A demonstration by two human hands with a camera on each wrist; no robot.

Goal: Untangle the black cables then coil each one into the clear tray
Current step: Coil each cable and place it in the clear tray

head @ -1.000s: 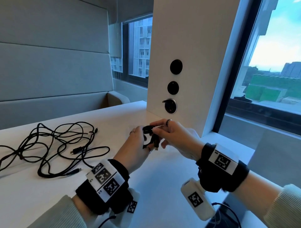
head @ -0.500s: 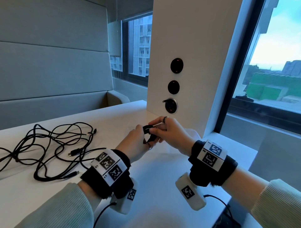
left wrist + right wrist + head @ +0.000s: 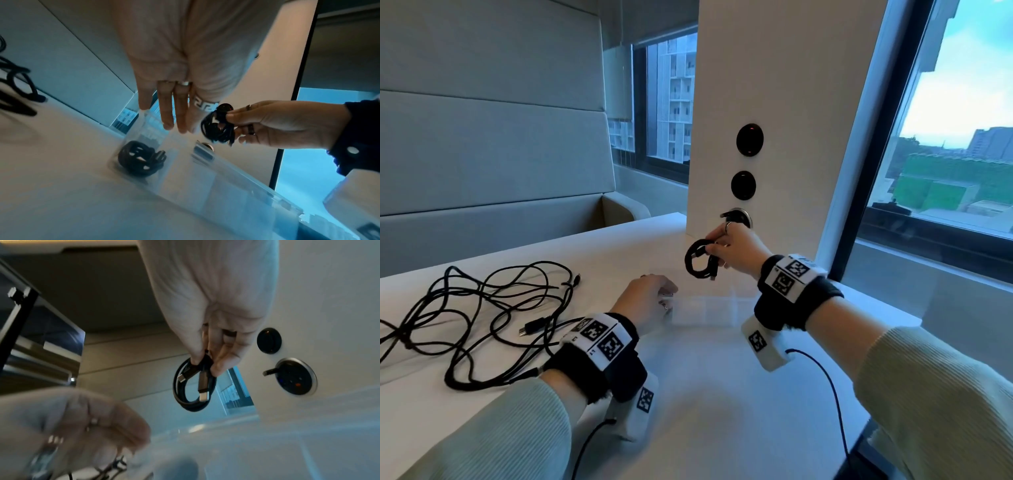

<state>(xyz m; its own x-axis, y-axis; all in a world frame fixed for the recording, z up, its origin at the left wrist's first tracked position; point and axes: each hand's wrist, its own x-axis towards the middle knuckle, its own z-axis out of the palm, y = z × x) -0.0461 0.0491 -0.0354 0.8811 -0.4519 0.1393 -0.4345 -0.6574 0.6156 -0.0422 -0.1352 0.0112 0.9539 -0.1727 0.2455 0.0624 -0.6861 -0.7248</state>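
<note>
My right hand point(image 3: 736, 250) pinched a small coiled cable point(image 3: 700, 259) between thumb and fingertips, holding it in the air above the clear tray point(image 3: 717, 310). The coil hung down from my fingers point(image 3: 223, 360), and in the right wrist view both of its plugs pointed down inside the loop. My left hand point(image 3: 645, 301) held nothing: its fingers point(image 3: 167, 110) were straight and close together, reaching down to the tray's left end, though I could not tell whether they touched its wall. The two hands were apart, with the right one higher and farther back over the tray.

Inside the tray, the left wrist view showed another coiled cable point(image 3: 139, 158) lying in the left end compartment, just below my left fingertips. Left of the tray, well apart from it, the tangled black cables point(image 3: 479, 318) lay spread loose on the white table point(image 3: 709, 394). Behind the tray stood a white pillar point(image 3: 774, 120) with round black sockets point(image 3: 749, 139).
</note>
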